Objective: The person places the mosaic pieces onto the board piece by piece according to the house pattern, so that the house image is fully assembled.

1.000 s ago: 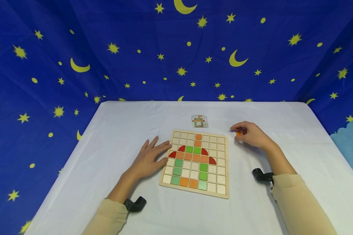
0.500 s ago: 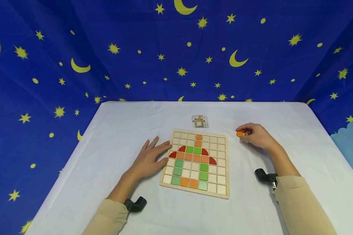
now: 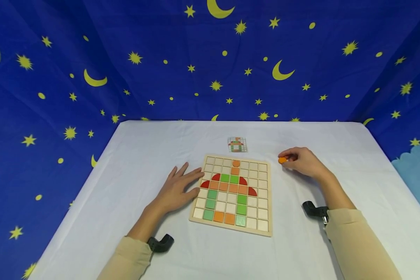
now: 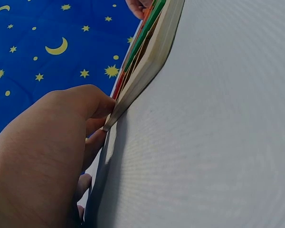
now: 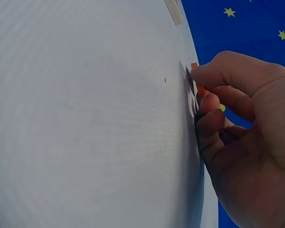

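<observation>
A square wooden grid board (image 3: 270, 194) lies on the table, its cells partly filled with green and orange squares, red quarter-circles and an orange disc (image 3: 236, 163) in the top row. My left hand (image 3: 176, 190) rests beside its left edge with fingers spread; in the left wrist view the thumb and a finger touch the frame. To the right of the board, my right hand (image 3: 302, 161) pinches another orange disc (image 3: 282, 160) between thumb and fingers, just above the cloth. From the right wrist, only a thin orange edge (image 5: 200, 89) shows, the rest covered by fingers.
Behind the board lies a small printed card (image 3: 237, 144) with a matching coloured pattern. White cloth (image 3: 154, 144) covers the table. A blue curtain (image 3: 175, 81) with yellow moons and stars stands at the back and sides. Black wrist devices (image 3: 161, 243) sit near both sleeves.
My right hand drew back slightly to the right, then shifted a little left, and the orange disc in its fingertips came into clearer view. The left hand and the board stay put.
</observation>
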{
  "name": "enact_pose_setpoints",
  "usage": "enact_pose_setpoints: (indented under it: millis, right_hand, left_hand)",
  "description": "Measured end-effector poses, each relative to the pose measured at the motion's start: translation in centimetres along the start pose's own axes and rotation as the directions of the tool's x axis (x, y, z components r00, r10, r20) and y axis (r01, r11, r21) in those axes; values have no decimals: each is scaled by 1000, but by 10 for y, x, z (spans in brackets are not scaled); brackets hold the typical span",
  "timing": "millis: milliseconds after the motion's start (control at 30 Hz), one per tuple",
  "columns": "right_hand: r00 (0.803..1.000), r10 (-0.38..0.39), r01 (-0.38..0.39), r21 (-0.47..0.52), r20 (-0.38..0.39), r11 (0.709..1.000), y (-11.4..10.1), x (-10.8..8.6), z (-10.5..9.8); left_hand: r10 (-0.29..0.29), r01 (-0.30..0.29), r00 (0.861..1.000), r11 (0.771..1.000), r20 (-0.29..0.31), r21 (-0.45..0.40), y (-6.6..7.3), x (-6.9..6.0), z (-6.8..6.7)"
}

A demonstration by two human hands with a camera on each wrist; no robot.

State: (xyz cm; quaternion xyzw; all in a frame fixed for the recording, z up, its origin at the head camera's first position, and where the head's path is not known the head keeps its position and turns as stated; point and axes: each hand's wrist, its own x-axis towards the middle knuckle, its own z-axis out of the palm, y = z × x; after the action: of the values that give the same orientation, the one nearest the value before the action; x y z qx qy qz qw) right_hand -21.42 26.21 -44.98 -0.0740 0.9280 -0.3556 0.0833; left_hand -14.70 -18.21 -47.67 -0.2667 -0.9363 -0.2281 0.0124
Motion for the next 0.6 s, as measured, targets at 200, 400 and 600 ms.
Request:
enact_pose_setpoints:
  millis: [200, 400, 600]
  right_hand:
    - [1000, -21, 21, 5, 18, 1000, -6, 0, 2]
    - [997, -70, 69, 11, 24, 998, -11, 2, 7]
    - [993, -116, 116, 9, 26, 993, -17, 4, 13]
  left_hand:
    - [-2, 2, 1000, 1000, -1, -2, 0, -1, -1]
    - [-3, 3, 1000, 1000, -3, -5, -2, -1, -1]
    - [3, -3, 1000, 1000, 0, -5, -3, 0, 1]
